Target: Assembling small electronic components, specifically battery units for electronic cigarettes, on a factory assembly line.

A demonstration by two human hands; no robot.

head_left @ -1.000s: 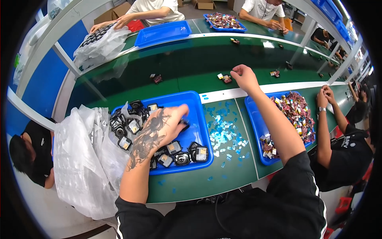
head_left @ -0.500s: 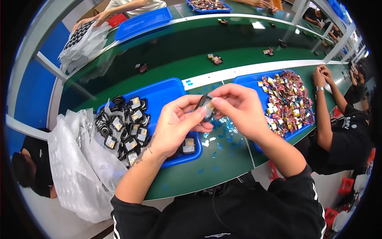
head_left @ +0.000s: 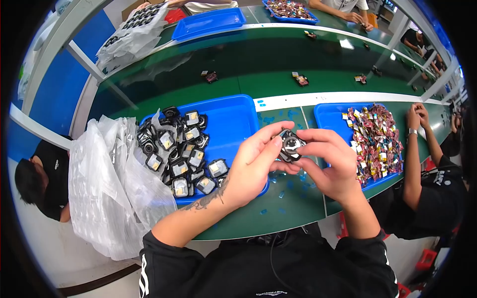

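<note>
In front of me, over the green bench, both my hands hold one small black device housing [head_left: 290,145]. A round, silver-ringed face on it is turned up. My left hand [head_left: 256,161] grips it from the left, with the thumb on its edge. From the right, my right hand [head_left: 332,161] pinches it with thumb and fingers. Left of them, a blue tray [head_left: 231,116] holds a heap of similar black housings [head_left: 180,169], several showing grey square panels. To the right, another blue tray [head_left: 329,118] carries piled reddish circuit parts [head_left: 378,144] with white and yellow pieces.
Crumpled translucent plastic sheeting [head_left: 102,193] leans against the left tray. Small blue film scraps [head_left: 281,194] lie on the bench. Beyond a white rail [head_left: 288,103], a green belt [head_left: 248,64] bears scattered circuit parts. A co-worker's forearm [head_left: 412,164] rests at the right.
The whole view has shifted, so the trays and belt appear further right. The housing in my hands has turned from its grey panel to its round face, and my right fingers have changed grip.
</note>
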